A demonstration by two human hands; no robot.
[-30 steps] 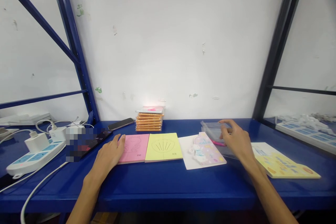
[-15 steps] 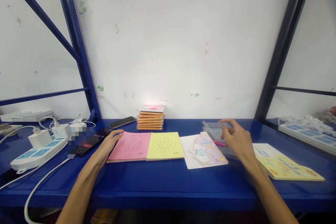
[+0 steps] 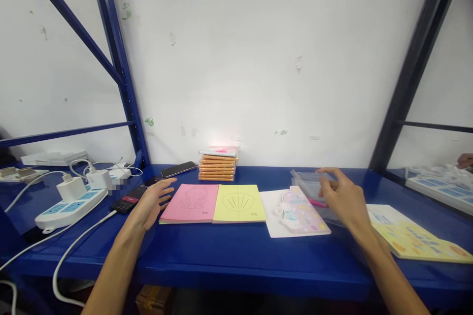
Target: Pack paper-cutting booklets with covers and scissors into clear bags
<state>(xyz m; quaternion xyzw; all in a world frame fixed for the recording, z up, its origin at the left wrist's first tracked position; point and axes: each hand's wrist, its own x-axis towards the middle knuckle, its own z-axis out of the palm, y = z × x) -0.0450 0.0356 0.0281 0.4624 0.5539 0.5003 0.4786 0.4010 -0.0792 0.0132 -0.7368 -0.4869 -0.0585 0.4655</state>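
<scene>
My left hand [image 3: 153, 201] has its fingers spread beside the left edge of a pink paper pad [image 3: 195, 203] printed with a frog outline; nothing is in it. Against that pad lies a yellow pad [image 3: 238, 203] with a shell outline. My right hand [image 3: 343, 200] is over a clear plastic bag [image 3: 309, 182], index finger stretched out and the others curled, with no thing visible in it. A pink pen-like object [image 3: 318, 203] lies by its fingertips, partly covered. Just left of it, a lilac cartoon booklet [image 3: 308, 214] rests on a white sheet [image 3: 273, 221].
A stack of orange-edged packets [image 3: 217, 167] stands near the wall. Left are a dark phone [image 3: 179, 169], a second phone [image 3: 129, 199] with a lit screen, and a power strip [image 3: 70, 211] with white cables. At right lies a yellow booklet [image 3: 417, 238] on the blue table [image 3: 236, 256].
My left hand has lifted off the pink pad's edge and its fingers have spread apart. The camera view has shifted slightly left. My right hand stays over the bag.
</scene>
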